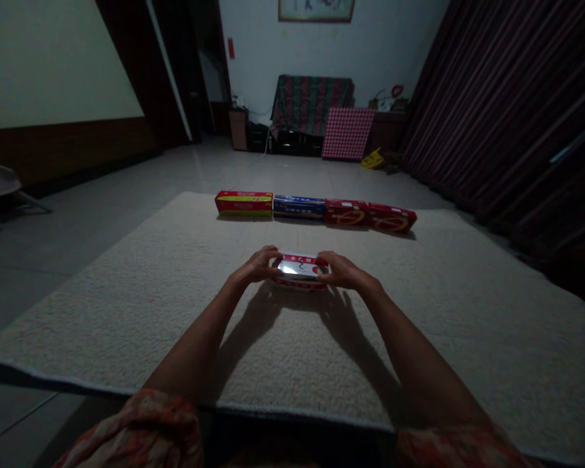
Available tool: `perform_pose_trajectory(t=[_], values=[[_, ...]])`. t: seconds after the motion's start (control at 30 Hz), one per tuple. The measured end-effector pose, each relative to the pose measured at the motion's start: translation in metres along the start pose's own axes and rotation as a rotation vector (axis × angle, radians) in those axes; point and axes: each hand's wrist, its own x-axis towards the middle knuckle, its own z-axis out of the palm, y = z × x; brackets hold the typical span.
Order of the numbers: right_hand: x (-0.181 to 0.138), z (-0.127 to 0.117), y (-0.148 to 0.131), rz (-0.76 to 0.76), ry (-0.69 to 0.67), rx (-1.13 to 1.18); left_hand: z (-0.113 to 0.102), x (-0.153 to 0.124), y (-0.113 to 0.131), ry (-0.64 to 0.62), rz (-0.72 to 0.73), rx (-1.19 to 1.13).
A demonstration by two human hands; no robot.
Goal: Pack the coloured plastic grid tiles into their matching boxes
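Observation:
Between both hands is a small white and red box (299, 268) with a shiny top and dark lettering. My left hand (262, 264) grips its left end, thumb at the near side and fingers on the far side. At the other end, my right hand (340, 269) holds it in the same manner. The box is just above or on the cream textured cloth (185, 312); I cannot tell which. Farther off stands a row of boxes: a red and yellow-green one (244, 204), a blue one (299, 207) and two red ones, the left (346, 212) and the right (391, 218).
The cloth covers a wide table whose near edge runs below my forearms. Beyond it, a cabinet draped with a dark patterned cloth (312, 101) stands at the wall, beside a red checked panel (348, 133). A grey chair (2, 185) is at the left, a dark curtain (507, 91) at the right.

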Motion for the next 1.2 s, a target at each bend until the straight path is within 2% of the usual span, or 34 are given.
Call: perform_pose_trajectory(t=[0.27,0.43,0.6,0.83,1.03,1.2], values=[[-0.001,-0.007,-0.002,-0.022,-0.036,0.017,-0.005,0.008,-0.001,-0.073,0.048,0.047],[-0.008,-0.004,0.012,-0.099,-0.008,0.162,-0.009,0.003,-0.004,-0.080,0.054,0.028],[-0.016,0.003,0.026,-0.103,0.044,0.220,-0.015,-0.001,-0.005,-0.102,0.058,0.008],[-0.006,-0.010,0.020,-0.116,-0.064,0.193,-0.025,0.007,0.006,-0.229,0.081,0.084],[-0.006,-0.022,0.010,-0.057,-0.085,0.186,-0.027,0.012,0.009,-0.202,0.125,-0.002],[-0.001,-0.020,0.009,-0.081,0.011,0.209,-0.026,0.014,0.006,-0.179,0.136,-0.036]])
